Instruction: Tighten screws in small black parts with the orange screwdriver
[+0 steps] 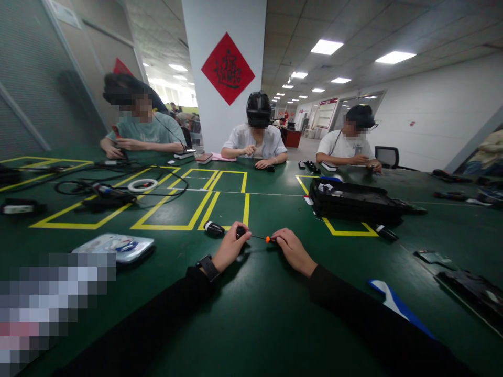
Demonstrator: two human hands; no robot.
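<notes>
1. Your left hand (231, 246), wearing a watch (208, 267), is closed with thumb and fingers on a black knob (240, 231) at the left end of a thin rod (258, 237).
2. Your right hand (293, 248) is pinched at the orange piece (268, 239) on the rod's right end; its lower fingers are partly hidden.
3. The rod runs between your two hands, above the green table (271, 324).
4. Just left of the rod: a black cylinder (214, 228) with a white end.
5. Farther left of the rod: a phone (118, 247); beyond it, a white ring (142, 185) among black cables (98, 196).
6. Right of the rod and farther from you: stacked black trays (353, 199).
7. Right of the rod and nearer you: a blue-and-white packet (396, 303), partly behind your sleeve.
8. Beyond the rod, three people sit across the table.
</notes>
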